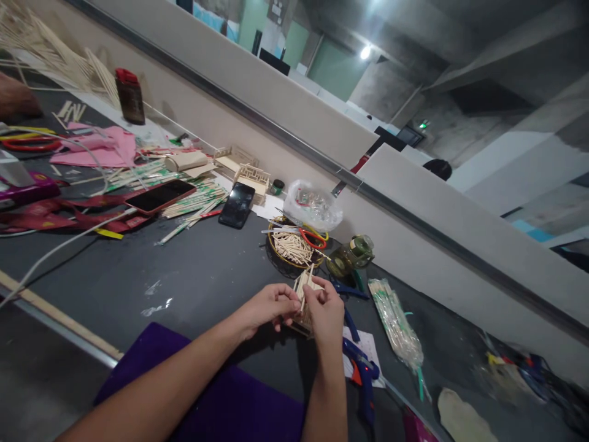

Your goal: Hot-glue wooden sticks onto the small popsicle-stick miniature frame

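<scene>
Both my hands meet over a small structure of pale wooden sticks (298, 326) standing on the dark table. The thumb and forefinger of my left hand (273, 307) pinch the lower end of a thin wooden stick (304, 287). From the other side, my right hand (326, 307) closes its fingertips on the same stick and hides part of the structure. Just beyond the hands sits a round basket (272, 248) filled with short cut sticks (291, 245). A blue glue gun (364, 366) with an orange trigger lies right of my right wrist.
Scissors (314, 238) rest on the basket, near a plastic bag (313, 205) and a green glass jar (352, 253). Bagged sticks (396, 319) lie at right. Two phones (237, 205), wrapped chopsticks (196, 199) and a cable (59, 245) spread leftward. Another person's hand (16, 98) shows far left.
</scene>
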Available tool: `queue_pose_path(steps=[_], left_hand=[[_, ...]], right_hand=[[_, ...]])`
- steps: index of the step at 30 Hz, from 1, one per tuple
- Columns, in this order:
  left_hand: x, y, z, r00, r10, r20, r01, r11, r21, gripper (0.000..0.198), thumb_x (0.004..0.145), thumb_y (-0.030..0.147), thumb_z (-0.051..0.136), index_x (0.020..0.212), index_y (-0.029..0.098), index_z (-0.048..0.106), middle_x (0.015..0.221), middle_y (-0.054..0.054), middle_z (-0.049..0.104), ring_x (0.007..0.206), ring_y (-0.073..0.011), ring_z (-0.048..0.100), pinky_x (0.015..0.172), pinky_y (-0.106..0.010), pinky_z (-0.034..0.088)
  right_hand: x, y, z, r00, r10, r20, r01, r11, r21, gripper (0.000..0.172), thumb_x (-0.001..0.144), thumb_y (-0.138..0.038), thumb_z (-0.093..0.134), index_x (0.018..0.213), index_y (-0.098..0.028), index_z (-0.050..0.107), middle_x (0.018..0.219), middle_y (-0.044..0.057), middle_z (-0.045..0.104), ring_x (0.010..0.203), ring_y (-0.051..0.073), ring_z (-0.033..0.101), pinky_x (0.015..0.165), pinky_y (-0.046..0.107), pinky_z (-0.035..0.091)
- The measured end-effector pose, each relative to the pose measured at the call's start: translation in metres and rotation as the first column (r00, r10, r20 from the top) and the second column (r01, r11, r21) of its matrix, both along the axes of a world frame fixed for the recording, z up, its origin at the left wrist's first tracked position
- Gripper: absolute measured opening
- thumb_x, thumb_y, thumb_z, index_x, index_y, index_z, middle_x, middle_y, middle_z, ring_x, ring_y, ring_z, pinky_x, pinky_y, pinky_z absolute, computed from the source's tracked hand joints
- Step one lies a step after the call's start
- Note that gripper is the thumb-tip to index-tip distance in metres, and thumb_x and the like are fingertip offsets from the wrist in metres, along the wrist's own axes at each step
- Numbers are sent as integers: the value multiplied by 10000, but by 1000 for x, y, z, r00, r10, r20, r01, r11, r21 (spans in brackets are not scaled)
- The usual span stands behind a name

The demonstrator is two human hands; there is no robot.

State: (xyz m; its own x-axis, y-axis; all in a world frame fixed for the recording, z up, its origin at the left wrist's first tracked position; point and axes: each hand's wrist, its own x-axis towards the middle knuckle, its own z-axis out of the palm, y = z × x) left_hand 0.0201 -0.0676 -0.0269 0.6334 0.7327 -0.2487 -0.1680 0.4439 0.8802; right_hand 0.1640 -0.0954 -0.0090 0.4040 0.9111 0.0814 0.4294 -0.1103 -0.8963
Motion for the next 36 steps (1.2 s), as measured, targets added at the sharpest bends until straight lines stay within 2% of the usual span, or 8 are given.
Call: queue_pose_path(steps=[16, 24, 31, 36], left_hand=[[2, -1, 5, 1000, -1, -6, 1, 1000, -1, 327, 643, 354, 750, 824, 152, 567, 668, 2, 626, 563, -104, 548, 477, -217, 458], [0, -1, 7, 999, -17, 28, 18, 1000, -25, 315, 662, 334, 741, 852, 144, 576, 782, -37, 658, 620, -112, 571, 526, -240, 487], [1, -1, 4, 1000, -16, 20, 16, 1000, -14, 313, 658, 299, 748, 865, 149, 568, 688, 4, 618, 609, -112, 567, 549, -251, 494], [1, -1, 1, 1000, -19, 23, 19, 1000, -2, 307, 666, 303, 744, 867, 150, 570, 685, 8, 614, 609, -112, 568, 551, -251, 492]], right_hand=[[1, 1, -2, 999, 17, -27, -16, 999, 37, 403, 755, -428, 633, 1017, -121, 640, 495, -76, 515, 396, 109, 466, 422, 215, 340], [1, 1, -1, 999, 19, -47, -17, 999, 40, 424, 751, -438, 629, 1029, -118, 642, 510, -68, 528, 409, 115, 475, 435, 221, 352], [2, 1, -1, 1000, -14, 8, 14, 998, 63, 407, 732, -423, 644, 994, -113, 669, 477, -77, 495, 409, 107, 442, 431, 214, 328], [1, 1, -2, 999, 10, -34, -9, 999, 38, 424, 747, -439, 628, 1016, -113, 654, 495, -67, 516, 399, 110, 452, 420, 218, 334]])
